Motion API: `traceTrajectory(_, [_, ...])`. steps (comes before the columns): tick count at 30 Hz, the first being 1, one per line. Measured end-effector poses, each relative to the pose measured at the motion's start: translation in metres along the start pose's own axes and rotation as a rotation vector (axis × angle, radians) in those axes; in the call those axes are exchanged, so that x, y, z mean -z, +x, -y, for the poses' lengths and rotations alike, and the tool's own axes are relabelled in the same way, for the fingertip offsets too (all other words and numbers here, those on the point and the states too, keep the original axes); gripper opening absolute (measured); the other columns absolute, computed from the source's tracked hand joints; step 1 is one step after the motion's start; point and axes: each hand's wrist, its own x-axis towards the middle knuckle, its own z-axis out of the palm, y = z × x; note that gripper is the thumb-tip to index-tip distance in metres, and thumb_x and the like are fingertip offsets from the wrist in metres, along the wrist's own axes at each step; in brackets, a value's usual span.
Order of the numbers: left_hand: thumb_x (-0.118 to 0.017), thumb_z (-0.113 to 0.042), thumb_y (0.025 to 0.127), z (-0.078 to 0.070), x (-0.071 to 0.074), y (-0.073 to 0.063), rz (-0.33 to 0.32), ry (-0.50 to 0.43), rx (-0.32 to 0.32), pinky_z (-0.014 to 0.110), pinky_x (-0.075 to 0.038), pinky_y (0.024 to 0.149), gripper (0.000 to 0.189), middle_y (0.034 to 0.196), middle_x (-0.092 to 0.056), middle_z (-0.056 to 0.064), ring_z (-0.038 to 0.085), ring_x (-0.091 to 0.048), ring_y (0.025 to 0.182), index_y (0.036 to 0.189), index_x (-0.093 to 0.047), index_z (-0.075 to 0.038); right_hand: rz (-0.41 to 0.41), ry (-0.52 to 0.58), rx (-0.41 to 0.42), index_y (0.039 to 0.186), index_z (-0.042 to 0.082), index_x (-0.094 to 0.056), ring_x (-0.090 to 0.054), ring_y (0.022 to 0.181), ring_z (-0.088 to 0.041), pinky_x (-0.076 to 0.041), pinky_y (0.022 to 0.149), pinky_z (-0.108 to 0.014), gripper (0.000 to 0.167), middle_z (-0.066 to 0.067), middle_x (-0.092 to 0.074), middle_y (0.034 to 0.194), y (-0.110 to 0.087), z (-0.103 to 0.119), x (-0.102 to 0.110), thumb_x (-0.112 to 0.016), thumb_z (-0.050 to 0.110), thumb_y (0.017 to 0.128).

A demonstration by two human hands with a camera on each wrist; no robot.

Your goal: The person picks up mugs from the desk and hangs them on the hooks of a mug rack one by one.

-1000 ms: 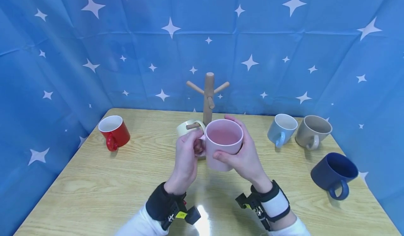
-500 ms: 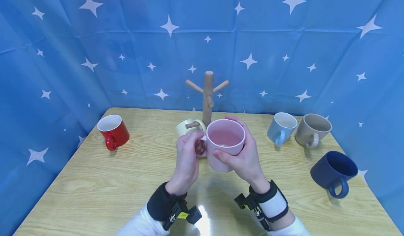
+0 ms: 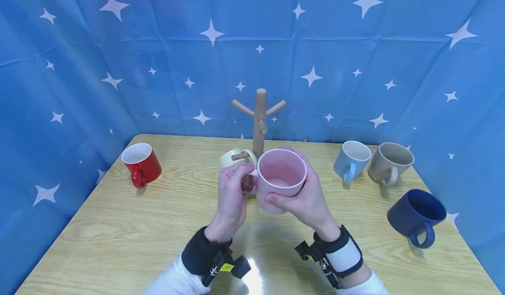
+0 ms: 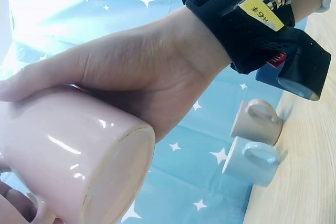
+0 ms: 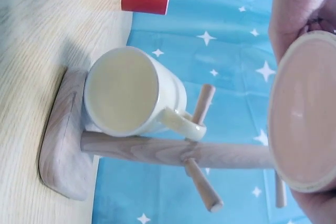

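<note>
A pink mug (image 3: 272, 194) is held up in front of the wooden mug tree (image 3: 259, 143), its opening facing up toward the head camera. My left hand (image 3: 231, 190) grips its handle with curled fingers. Round the body from the right, my right hand (image 3: 309, 198) holds the mug, thumb across the near side. The left wrist view shows the underside of the pink mug (image 4: 118, 179) tilted into sight. Behind the left hand, a cream mug (image 5: 126, 93) hangs by its handle on a lower peg (image 5: 203, 103) of the tree, close above the base (image 5: 65, 140).
A red mug (image 3: 146, 168) stands at the back left of the wooden table (image 3: 118, 225). On the right are a light blue mug (image 3: 351, 161), a taupe mug (image 3: 388, 168) and a navy mug (image 3: 412, 216). Blue starry cloth (image 3: 177, 58) surrounds the table's back and sides.
Both hands keep their hold on the pink mug, which stays in front of the tree with only a slight shift. The other mugs have not moved.
</note>
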Motion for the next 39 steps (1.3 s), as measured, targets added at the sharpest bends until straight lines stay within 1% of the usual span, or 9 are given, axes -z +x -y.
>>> traceTrajectory(3, [-0.05, -0.013, 0.098, 0.0002, 0.0001, 0.0007, 0.009, 0.009, 0.008, 0.02, -0.03, 0.058, 0.043, 0.055, -0.04, -0.012, 0.006, -0.038, 0.055, 0.056, -0.047, -0.018, -0.037, -0.024, 0.006, 0.144, -0.001, -0.052, -0.065, 0.117, -0.008, -0.056, 0.097, -0.025, 0.083, 0.013, -0.066, 0.13, -0.0006, -0.0008, -0.0026, -0.095, 0.016, 0.074])
traceTrajectory(5, [-0.049, -0.013, 0.099, 0.0005, 0.0002, 0.0014, 0.016, 0.019, 0.008, 0.02, -0.031, 0.058, 0.042, 0.055, -0.041, -0.012, 0.006, -0.039, 0.055, 0.057, -0.049, -0.018, -0.061, -0.04, 0.022, 0.142, -0.002, -0.054, -0.066, 0.116, -0.009, -0.057, 0.096, -0.026, 0.08, 0.012, -0.067, 0.129, -0.0009, -0.0013, -0.0044, -0.093, 0.011, 0.073])
traceTrajectory(11, [-0.048, -0.012, 0.1, 0.001, -0.0009, 0.0023, 0.035, 0.055, -0.022, 0.02, -0.031, 0.058, 0.042, 0.056, -0.043, -0.011, 0.006, -0.039, 0.056, 0.059, -0.056, -0.018, -0.098, -0.047, 0.082, 0.139, -0.005, -0.054, -0.066, 0.115, -0.008, -0.058, 0.095, -0.024, 0.08, 0.013, -0.067, 0.128, -0.0014, -0.0033, -0.0055, -0.093, 0.026, 0.077])
traceTrajectory(15, [-0.048, -0.012, 0.1, 0.0012, -0.0014, 0.0021, 0.035, 0.075, -0.03, 0.019, -0.032, 0.058, 0.041, 0.057, -0.044, -0.011, 0.006, -0.04, 0.057, 0.06, -0.054, -0.016, -0.101, -0.05, 0.09, 0.139, -0.006, -0.054, -0.066, 0.115, -0.007, -0.057, 0.095, -0.023, 0.081, 0.015, -0.067, 0.129, -0.0017, -0.0038, -0.0052, -0.092, 0.031, 0.079])
traceTrajectory(19, [-0.049, -0.013, 0.101, 0.0015, -0.0012, 0.0015, 0.039, 0.085, -0.028, 0.019, -0.034, 0.059, 0.041, 0.057, -0.044, -0.011, 0.006, -0.041, 0.057, 0.059, -0.051, -0.015, -0.102, -0.045, 0.094, 0.14, -0.006, -0.054, -0.066, 0.116, -0.008, -0.057, 0.095, -0.023, 0.081, 0.015, -0.067, 0.129, -0.0022, -0.0039, -0.0051, -0.091, 0.034, 0.08])
traceTrajectory(26, [-0.05, -0.013, 0.101, 0.0004, -0.0011, 0.0012, 0.058, 0.108, -0.049, 0.019, -0.033, 0.059, 0.041, 0.058, -0.042, -0.011, 0.005, -0.039, 0.057, 0.06, -0.048, -0.014, -0.107, -0.032, 0.096, 0.138, -0.006, -0.055, -0.067, 0.115, -0.008, -0.058, 0.095, -0.024, 0.078, 0.014, -0.068, 0.128, -0.0021, -0.0045, -0.0046, -0.091, 0.031, 0.08])
traceTrajectory(28, [-0.05, -0.013, 0.101, 0.0005, -0.0011, 0.0015, 0.064, 0.117, -0.054, 0.02, -0.033, 0.06, 0.04, 0.058, -0.042, -0.011, 0.005, -0.039, 0.058, 0.061, -0.047, -0.011, -0.111, -0.032, 0.099, 0.138, -0.006, -0.056, -0.067, 0.114, -0.008, -0.058, 0.094, -0.024, 0.077, 0.014, -0.069, 0.127, -0.0018, -0.0047, -0.0041, -0.091, 0.03, 0.079])
traceTrajectory(34, [-0.051, -0.012, 0.104, -0.0001, 0.0, 0.0019, 0.11, 0.166, -0.085, 0.02, -0.03, 0.06, 0.046, 0.058, -0.036, -0.01, 0.006, -0.034, 0.058, 0.066, -0.037, 0.01, -0.128, -0.027, 0.091, 0.137, -0.006, -0.057, -0.068, 0.111, -0.008, -0.058, 0.092, -0.024, 0.074, 0.013, -0.07, 0.125, -0.0012, -0.0059, -0.0015, -0.09, 0.025, 0.077])
traceTrajectory(39, [-0.05, -0.013, 0.106, 0.0003, 0.0008, 0.0035, 0.138, 0.217, -0.089, 0.02, -0.029, 0.058, 0.05, 0.058, -0.033, -0.01, 0.006, -0.034, 0.057, 0.066, -0.033, 0.011, -0.138, 0.0, 0.063, 0.137, -0.008, -0.056, -0.068, 0.11, -0.007, -0.058, 0.092, -0.023, 0.074, 0.013, -0.07, 0.124, -0.0021, -0.008, 0.0011, -0.089, 0.021, 0.078])
